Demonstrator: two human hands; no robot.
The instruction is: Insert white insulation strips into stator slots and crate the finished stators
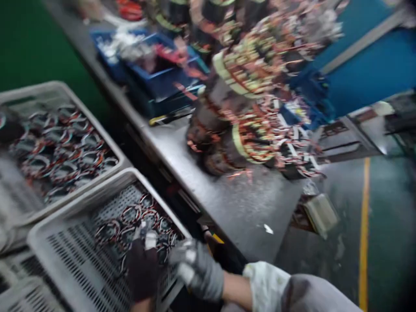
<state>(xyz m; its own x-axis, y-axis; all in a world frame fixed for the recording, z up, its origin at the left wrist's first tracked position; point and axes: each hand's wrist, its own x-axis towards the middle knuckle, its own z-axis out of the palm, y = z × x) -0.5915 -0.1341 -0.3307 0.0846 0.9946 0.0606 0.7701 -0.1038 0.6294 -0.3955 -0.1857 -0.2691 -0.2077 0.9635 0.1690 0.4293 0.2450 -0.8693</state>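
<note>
My left hand, in a dark glove with white-wrapped fingertips, reaches down into a light grey perforated plastic crate. Its fingertips are over a cluster of small wire-wound rings with red, white and black leads; blur hides whether they grip one. My right hand, in a grey glove with white wraps on its fingers, is at the crate's right rim. The fingers of that hand are curled, and anything inside them is hidden.
A second crate full of similar rings stands behind. On the metal bench are large copper-wound stators and a blue bin. A floor with a yellow line shows on the right.
</note>
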